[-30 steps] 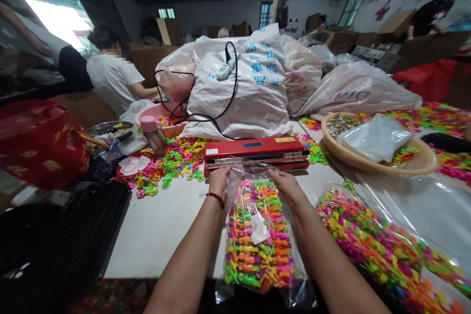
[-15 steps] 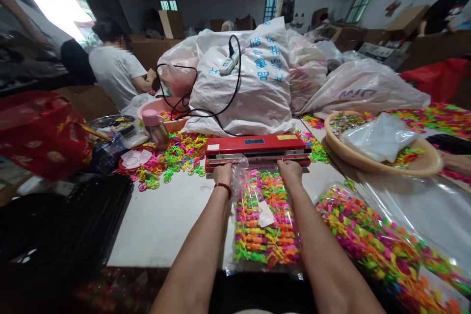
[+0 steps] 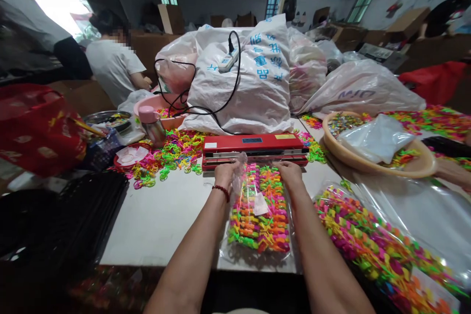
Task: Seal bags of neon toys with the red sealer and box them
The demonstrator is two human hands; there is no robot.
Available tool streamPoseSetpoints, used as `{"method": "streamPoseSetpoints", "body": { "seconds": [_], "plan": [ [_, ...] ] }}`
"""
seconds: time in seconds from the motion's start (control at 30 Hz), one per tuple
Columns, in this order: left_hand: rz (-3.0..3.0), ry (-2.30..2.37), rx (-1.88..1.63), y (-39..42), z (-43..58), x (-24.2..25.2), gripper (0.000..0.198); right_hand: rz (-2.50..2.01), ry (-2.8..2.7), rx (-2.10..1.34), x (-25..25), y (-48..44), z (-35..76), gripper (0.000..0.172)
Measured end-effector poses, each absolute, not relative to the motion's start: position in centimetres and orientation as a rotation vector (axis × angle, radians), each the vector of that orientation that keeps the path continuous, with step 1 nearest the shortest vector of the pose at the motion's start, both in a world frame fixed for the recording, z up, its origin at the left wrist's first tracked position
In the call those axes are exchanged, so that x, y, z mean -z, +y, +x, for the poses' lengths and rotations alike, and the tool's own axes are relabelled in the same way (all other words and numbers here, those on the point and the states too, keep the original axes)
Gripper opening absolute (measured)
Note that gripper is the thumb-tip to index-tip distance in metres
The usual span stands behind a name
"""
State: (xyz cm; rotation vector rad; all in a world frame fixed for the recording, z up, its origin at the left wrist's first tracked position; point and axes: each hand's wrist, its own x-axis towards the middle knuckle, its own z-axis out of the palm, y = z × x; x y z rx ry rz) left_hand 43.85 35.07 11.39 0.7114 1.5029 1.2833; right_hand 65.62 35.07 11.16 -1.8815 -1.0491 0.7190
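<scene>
One clear plastic bag of bright multicoloured toys [image 3: 259,211] is lying flat on the white table [image 3: 162,221], its mouth at the long red heat sealer [image 3: 253,148]. Left hand [image 3: 225,174] and right hand [image 3: 290,172] are pinching its top corners, fingers closed on the film.

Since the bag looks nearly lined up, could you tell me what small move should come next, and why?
Probably slide the bag's open end flat into the red sealer: the left hand and right hand pinch its corners at the slot, but the film bunches near the left hand.
</scene>
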Motion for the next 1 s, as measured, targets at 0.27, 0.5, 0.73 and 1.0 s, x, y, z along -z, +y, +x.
{"method": "streamPoseSetpoints", "body": {
  "seconds": [0.27,0.5,0.73,1.0],
  "plan": [
    [0.736,1.459,-1.176,34.5,44.1,-11.2,0.021,-2.164,-1.178,-0.427,-12.7,37.0,65.3,0.020],
    [1.069,1.678,-1.172,33.9,41.5,-12.1,0.017,-2.132,-1.374,-0.166,-14.7,36.3,65.1,0.017],
    [1.651,1.932,-0.924,38.9,38.5,-17.9,0.013,-1.794,-1.936,-0.409,-18.4,39.0,62.7,0.005],
    [1.757,1.861,-0.579,43.4,41.6,-18.7,0.044,-1.868,-2.138,-0.605,-18.8,40.3,63.3,0.007]
  ]
}}
